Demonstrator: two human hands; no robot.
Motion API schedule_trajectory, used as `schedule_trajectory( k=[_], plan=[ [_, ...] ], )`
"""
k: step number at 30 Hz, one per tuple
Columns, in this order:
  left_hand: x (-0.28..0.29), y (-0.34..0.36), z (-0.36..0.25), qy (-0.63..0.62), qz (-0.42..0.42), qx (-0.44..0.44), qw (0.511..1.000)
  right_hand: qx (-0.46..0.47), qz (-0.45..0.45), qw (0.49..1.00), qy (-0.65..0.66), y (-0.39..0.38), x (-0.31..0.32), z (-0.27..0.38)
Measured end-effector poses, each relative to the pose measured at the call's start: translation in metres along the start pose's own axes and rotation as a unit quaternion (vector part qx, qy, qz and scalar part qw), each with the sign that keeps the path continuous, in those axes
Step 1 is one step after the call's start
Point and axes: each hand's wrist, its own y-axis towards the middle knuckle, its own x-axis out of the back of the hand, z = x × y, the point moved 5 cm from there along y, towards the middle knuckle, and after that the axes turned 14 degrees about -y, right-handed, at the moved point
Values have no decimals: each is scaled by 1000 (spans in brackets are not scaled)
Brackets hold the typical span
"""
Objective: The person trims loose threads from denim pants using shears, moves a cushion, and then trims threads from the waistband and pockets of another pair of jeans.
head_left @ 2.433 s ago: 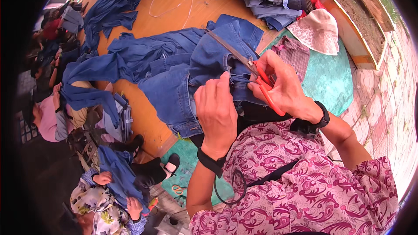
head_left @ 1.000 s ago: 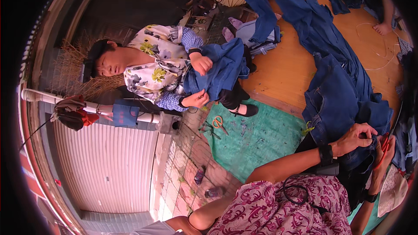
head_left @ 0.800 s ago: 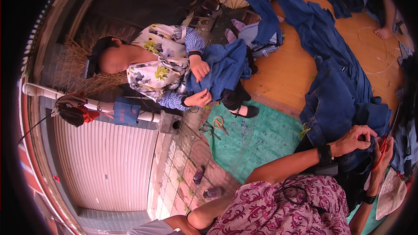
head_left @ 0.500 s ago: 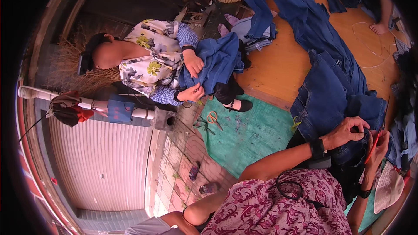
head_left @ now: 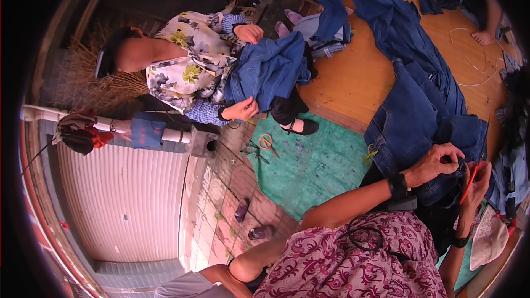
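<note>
My left hand (head_left: 439, 160), with a dark band on its wrist, pinches the edge of dark blue denim jeans (head_left: 400, 118) bunched over my lap. The jeans reach forward onto the wooden board. Close beside it on the right, my right hand (head_left: 479, 183) is closed around a slim tool with a red handle (head_left: 468, 183). Its dark thin tip points away from me along the denim. Whether the tool is a pair of snips or something else, I cannot tell. The fingertips of both hands are partly hidden by the cloth.
Across from me a person (head_left: 187, 60) in a flowered top holds blue denim. Orange-handled scissors (head_left: 266, 142) and dark snips (head_left: 255, 152) lie on the green sheet (head_left: 309, 171). More jeans (head_left: 381, 22) spread over the wooden board (head_left: 342, 94). Another person's bare foot (head_left: 483, 37) rests at far right.
My view has shifted slightly. My hands stay close together at the denim, the red-handled tool turning a little. The person opposite has drawn one hand back toward the denim's far edge.
</note>
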Motion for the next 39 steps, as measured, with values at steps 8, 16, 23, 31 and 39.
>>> schedule_trajectory(
  k=[8, 16, 23, 31, 39],
  plan=[
    [3, -7, -4, 3, 7, -25, 1000, 10, 4, 1000, -16, -4, -2, 8],
    [-1, -4, 6, 25, 36, -68, 997, -29, 3, 999, -32, -13, 9, -2],
    [14, -9, 30, 34, 13, 18, 999, -77, -33, 996, 32, -16, 16, 7],
    [-8, -4, 42, 121, 38, -6, 992, -73, -21, 983, 166, -28, 37, -8],
    [-20, 3, 44, 122, 35, -17, 992, -16, 55, 995, 87, -28, 36, 11]
  ],
)
